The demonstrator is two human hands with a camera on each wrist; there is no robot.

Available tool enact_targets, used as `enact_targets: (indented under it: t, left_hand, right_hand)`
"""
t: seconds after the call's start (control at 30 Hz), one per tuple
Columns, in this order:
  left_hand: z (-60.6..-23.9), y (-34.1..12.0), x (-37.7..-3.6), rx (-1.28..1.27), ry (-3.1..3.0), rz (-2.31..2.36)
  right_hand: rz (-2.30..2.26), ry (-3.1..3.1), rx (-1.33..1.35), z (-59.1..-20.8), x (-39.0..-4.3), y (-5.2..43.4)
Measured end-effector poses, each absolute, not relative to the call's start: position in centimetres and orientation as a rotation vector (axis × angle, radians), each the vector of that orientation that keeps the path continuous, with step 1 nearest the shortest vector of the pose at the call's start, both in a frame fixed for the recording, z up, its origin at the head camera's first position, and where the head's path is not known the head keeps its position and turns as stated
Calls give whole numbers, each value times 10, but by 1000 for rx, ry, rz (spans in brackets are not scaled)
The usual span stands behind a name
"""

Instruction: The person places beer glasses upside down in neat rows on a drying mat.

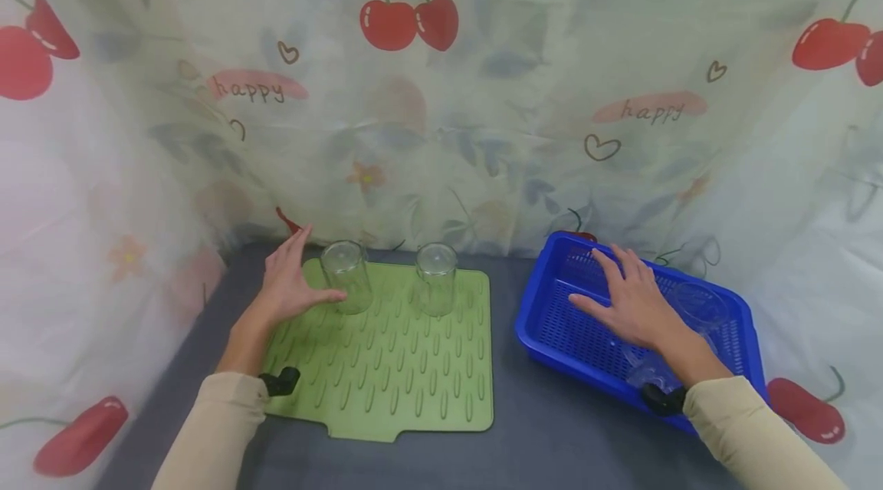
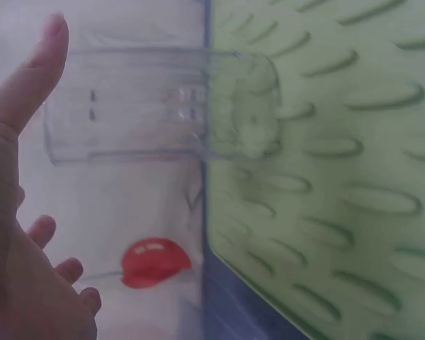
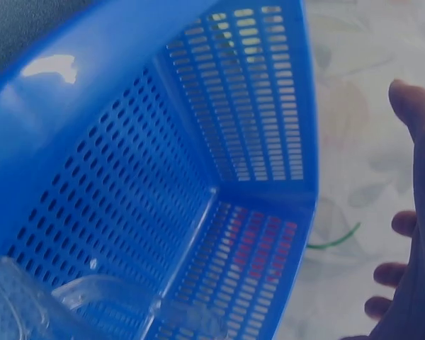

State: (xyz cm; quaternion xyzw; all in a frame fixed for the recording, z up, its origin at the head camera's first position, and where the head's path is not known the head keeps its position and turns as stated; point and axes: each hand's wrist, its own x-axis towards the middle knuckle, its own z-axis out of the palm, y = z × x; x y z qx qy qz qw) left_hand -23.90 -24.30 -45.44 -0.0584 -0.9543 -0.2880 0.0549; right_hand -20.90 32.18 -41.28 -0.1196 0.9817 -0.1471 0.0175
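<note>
A clear glass (image 1: 355,279) stands at the back of a green ridged mat (image 1: 414,390). My left hand (image 1: 290,283) is beside it on the left, fingers spread and thumb reaching across its side in the head view. In the left wrist view, a gap shows between the thumb (image 2: 39,71) and the glass (image 2: 156,106). A second clear glass (image 1: 437,283) stands to its right on the mat. My right hand (image 1: 635,302) hovers over a blue perforated basket (image 1: 527,321), fingers apart and holding nothing. Clear glassware (image 1: 700,306) lies in the basket's right part, partly hidden by the right forearm.
The mat and basket rest on a dark grey tabletop (image 1: 507,429), with a strip of it between them. A cherry-patterned curtain (image 1: 476,129) closes off the back and both sides, close behind the glasses and basket.
</note>
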Motion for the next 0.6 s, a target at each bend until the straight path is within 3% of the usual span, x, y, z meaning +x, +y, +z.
enact_targets:
  t: [0.6]
  left_hand:
    - [-503, -263, -230, -2, -3077, -910]
  right_hand:
    - [-487, 2964, -360, -409, -196, 361]
